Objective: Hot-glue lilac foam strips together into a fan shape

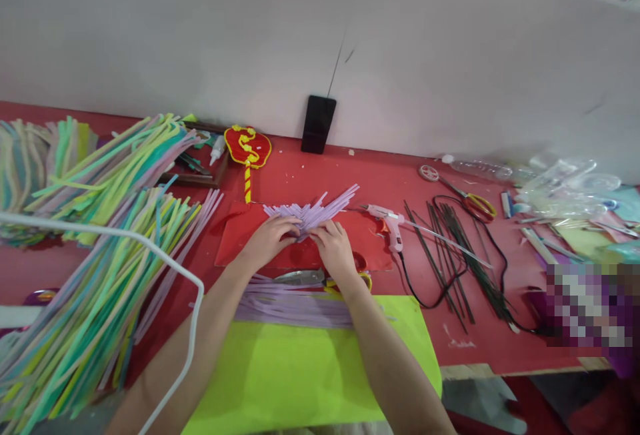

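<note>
Both my hands pinch at a bundle of short lilac pipe cleaners over a red sheet. My left hand has its fingertips closed on the bundle's near left part. Right beside it, my right hand grips the lower end, with the stems fanning up and away to the right. Scissors with yellow and red handles lie below, partly under my right wrist. Nearer to me, long lilac pipe cleaners rest on a bright yellow-green sheet. A pink glue gun lies right of the red sheet.
Piles of multicoloured pipe cleaners cover the left, crossed by a white bent rod. A red fan-shaped piece and a phone are at the back. Dark wire stems, a black cable and plastic packaging occupy the right.
</note>
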A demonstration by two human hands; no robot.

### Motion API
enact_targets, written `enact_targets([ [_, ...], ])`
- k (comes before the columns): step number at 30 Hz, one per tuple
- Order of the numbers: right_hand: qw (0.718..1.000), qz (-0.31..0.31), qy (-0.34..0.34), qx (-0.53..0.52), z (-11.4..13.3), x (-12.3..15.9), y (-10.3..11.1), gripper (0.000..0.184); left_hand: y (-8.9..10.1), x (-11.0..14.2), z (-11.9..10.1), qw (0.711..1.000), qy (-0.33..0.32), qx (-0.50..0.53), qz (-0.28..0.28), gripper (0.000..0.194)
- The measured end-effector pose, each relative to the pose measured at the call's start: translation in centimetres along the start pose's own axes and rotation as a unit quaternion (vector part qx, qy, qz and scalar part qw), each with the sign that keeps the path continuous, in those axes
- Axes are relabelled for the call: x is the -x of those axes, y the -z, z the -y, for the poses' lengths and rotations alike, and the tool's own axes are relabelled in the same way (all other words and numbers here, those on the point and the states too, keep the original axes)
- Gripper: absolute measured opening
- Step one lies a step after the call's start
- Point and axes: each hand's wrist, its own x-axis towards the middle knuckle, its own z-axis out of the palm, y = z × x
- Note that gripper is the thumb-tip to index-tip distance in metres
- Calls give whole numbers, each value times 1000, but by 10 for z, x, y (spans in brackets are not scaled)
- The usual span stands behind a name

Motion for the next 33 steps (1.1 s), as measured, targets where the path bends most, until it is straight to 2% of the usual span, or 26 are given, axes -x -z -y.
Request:
enact_targets([
  [7,1000,-9,-13,-18,2,0,-1,19,0,0,2,1000,-8,-2,4,10],
  [10,997,-50,-30,-41,0,0,5,21,0,0,2,1000,-2,-4,7,11],
  [15,986,-119,-99,-67,-12,3,13,20,0,0,1,1000,5,-5,7,8],
  [21,985,-95,-85,-114,-14,2,6,19,-1,1,3,1000,0,-8,10,9],
  [33,994,-66,-55,-74,-7,-5,3,23,-3,2,5,1000,-3,-21,1,8],
])
